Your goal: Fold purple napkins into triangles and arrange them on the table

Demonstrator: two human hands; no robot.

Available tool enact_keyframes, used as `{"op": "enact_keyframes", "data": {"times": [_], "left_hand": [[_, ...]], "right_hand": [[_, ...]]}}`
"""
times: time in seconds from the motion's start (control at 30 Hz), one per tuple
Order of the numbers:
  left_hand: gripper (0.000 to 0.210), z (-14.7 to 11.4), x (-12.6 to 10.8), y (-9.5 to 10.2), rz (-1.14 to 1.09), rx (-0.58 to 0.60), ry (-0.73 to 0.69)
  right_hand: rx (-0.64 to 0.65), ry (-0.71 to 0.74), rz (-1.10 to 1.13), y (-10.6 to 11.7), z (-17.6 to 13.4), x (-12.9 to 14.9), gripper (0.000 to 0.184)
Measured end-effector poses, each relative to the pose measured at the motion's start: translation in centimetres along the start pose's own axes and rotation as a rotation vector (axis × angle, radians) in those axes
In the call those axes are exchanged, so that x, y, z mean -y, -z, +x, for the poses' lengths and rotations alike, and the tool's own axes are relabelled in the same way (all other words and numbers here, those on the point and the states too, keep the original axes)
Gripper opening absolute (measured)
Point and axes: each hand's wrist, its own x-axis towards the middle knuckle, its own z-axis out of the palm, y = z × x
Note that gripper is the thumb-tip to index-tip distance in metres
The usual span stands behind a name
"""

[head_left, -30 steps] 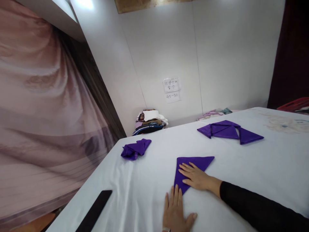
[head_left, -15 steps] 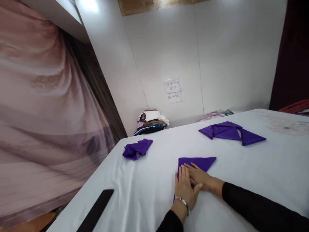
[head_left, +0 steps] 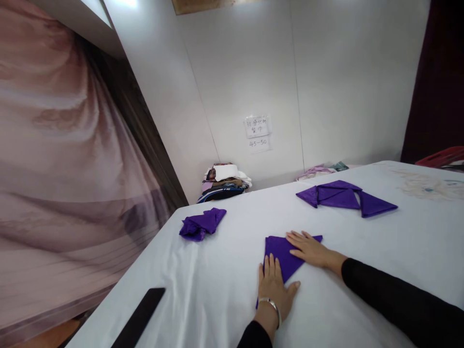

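Note:
A purple cloth [head_left: 281,251], folded into a triangle, lies flat on the white-covered table [head_left: 221,280]. My left hand [head_left: 273,286], with a silver bracelet at the wrist, rests palm down over the triangle's near left corner. Its fingers are stretched out and the thumb stands away to the right. Across the far right part of the same cloth lies my right hand [head_left: 308,248], flat with fingers spread. Parts of the cloth are hidden under both palms.
Farther back on the right lies a group of folded purple cloths [head_left: 346,197]. A crumpled purple cloth [head_left: 203,224] sits at the left. Near the left edge is a dark flat strip [head_left: 139,316]. Piled fabrics [head_left: 224,181] stand beyond the table, against the wall.
My hands were close together on the cloth's middle and have moved apart. The right hand slid toward the far right corner; the left came slightly nearer, uncovering the cloth's middle.

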Motion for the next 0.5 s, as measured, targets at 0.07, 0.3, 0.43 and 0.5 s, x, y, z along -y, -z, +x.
{"op": "enact_keyframes", "data": {"times": [0.07, 0.3, 0.43, 0.5], "left_hand": [[0.083, 0.1, 0.1, -0.3, 0.009, -0.017, -0.003], [0.085, 0.1, 0.2, -0.6, 0.024, -0.038, -0.009], [0.085, 0.0, 0.1, -0.5, 0.037, -0.029, 0.0], [0.085, 0.1, 0.0, -0.5, 0.055, -0.026, 0.004]], "right_hand": [[-0.012, -0.084, -0.031, 0.7, -0.5, -2.2, 0.066], [-0.041, -0.32, -0.153, 2.4, -1.8, -6.5, 0.065], [-0.11, -0.189, -0.14, 2.5, -0.9, -2.7, 0.069], [-0.073, -0.022, -0.077, 1.9, 0.1, 0.7, 0.068]]}}
